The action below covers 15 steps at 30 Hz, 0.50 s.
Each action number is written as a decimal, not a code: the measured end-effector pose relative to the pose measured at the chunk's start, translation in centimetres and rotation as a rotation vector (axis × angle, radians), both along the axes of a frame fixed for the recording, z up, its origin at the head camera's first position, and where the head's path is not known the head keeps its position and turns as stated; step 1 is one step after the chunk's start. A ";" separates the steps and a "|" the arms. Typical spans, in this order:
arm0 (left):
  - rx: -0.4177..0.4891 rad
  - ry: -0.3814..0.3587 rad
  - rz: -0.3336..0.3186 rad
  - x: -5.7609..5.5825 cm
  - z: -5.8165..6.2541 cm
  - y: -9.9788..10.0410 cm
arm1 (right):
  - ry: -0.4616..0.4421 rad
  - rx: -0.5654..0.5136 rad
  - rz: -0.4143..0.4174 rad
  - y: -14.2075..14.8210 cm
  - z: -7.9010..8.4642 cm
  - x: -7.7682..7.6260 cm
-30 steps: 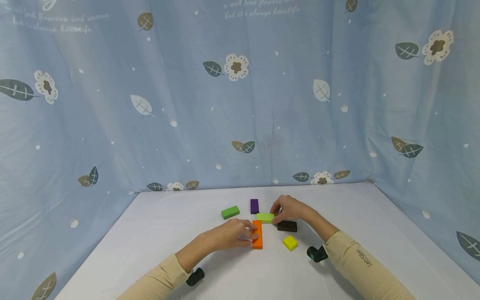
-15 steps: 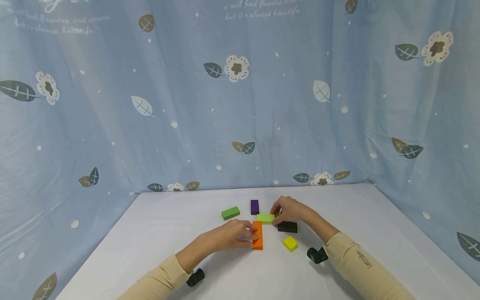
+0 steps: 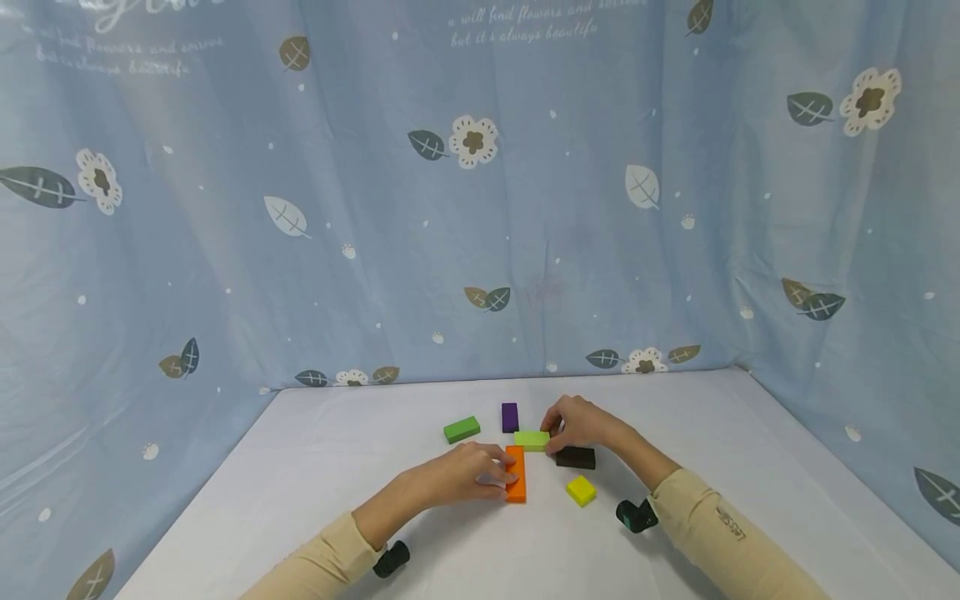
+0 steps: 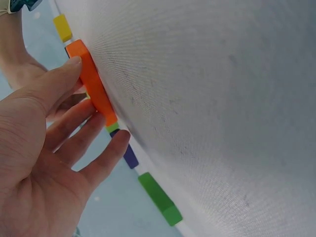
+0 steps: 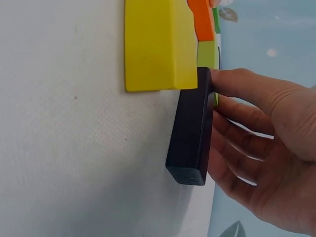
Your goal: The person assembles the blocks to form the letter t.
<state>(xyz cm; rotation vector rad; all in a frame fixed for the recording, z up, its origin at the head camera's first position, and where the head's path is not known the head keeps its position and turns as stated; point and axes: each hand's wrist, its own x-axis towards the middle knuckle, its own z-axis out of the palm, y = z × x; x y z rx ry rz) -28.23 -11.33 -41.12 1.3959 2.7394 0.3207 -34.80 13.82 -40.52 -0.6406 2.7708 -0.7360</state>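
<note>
My left hand (image 3: 463, 475) holds an orange rectangular block (image 3: 517, 492) that lies lengthwise on the table, its thumb at the near part and fingers farther along. In the left wrist view the thumb presses the orange block (image 4: 93, 81) on its side. My right hand (image 3: 581, 423) pinches the right end of a lime green block (image 3: 529, 441), which lies crosswise at the orange block's far end. Just under the right hand sits a black block (image 3: 576, 458). In the right wrist view this black block (image 5: 190, 131) partly hides the lime green one (image 5: 207, 49).
A purple block (image 3: 510, 417) lies behind the lime green one, and a darker green block (image 3: 462, 429) to its left. Nearer, a yellow block (image 3: 581, 491) rests on the white table (image 3: 480, 558). A patterned blue curtain (image 3: 375, 208) hangs behind the table.
The whole head view has shifted slightly downward in the frame. Both hands stay on the same blocks, and the blocks keep their places.
</note>
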 end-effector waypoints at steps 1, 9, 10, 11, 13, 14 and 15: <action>-0.001 0.002 -0.001 0.0 0.0 0.0 | 0.007 0.000 0.000 0.0 0.0 0.1; -0.004 0.003 -0.015 0.1 0.1 0.0 | 0.092 0.000 0.059 0.1 0.6 1.1; -0.005 0.003 -0.016 0.1 0.1 0.0 | 0.100 -0.005 0.088 0.1 0.7 1.4; -0.007 0.002 -0.014 0.1 0.1 0.0 | 0.105 -0.011 0.118 0.1 0.8 1.7; -0.011 0.002 -0.010 0.0 0.1 0.0 | 0.115 -0.019 0.180 0.1 1.1 2.3; -0.012 0.000 -0.007 0.1 0.1 0.0 | 0.114 -0.018 0.201 0.0 1.2 2.6; -0.013 -0.002 -0.004 0.1 0.1 0.0 | 0.111 -0.016 0.213 0.0 1.2 2.9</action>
